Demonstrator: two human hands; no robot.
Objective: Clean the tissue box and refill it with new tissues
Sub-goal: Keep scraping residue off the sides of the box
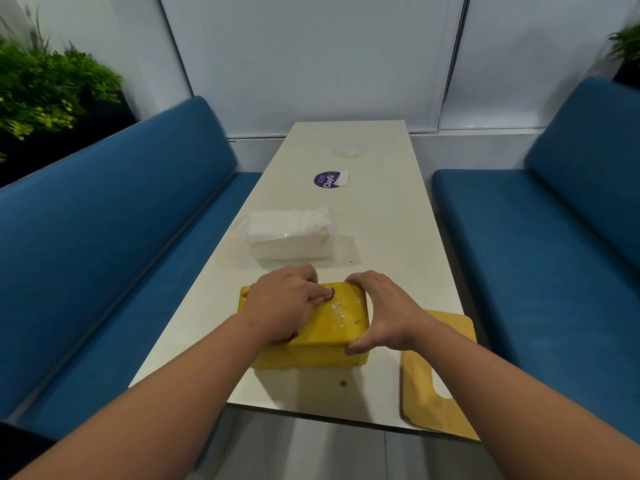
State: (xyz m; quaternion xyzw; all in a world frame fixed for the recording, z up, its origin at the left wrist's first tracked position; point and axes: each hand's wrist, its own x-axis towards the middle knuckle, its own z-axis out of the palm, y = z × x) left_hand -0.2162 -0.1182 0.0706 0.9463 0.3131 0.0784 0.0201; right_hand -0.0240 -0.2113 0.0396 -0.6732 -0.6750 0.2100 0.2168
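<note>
A wrapped pack of white tissues (289, 233) lies on the worktop (388, 216) just beyond the yellow tissue box (323, 327), apart from it. Farther along sit a round purple sticker (325, 180) with a small white slip (341, 178) beside it, and a faint clear wrapper (349, 149) near the far end. A flat yellow lid (434, 375) with a cut-out lies just right of the box, overhanging the near edge.

The box sits near the front of the worktop with white specks on its top. The left hand (282, 304) lies on the box top, fingers curled over a dark purple cloth (328, 294) pressed against it. The right hand (384, 311) clasps the box's right end, fingers over the far edge and thumb at the near corner.

Blue cushioned benches (114, 244) flank the pale worktop; green plants (45, 84) stand behind the left one, before white wall panels.
</note>
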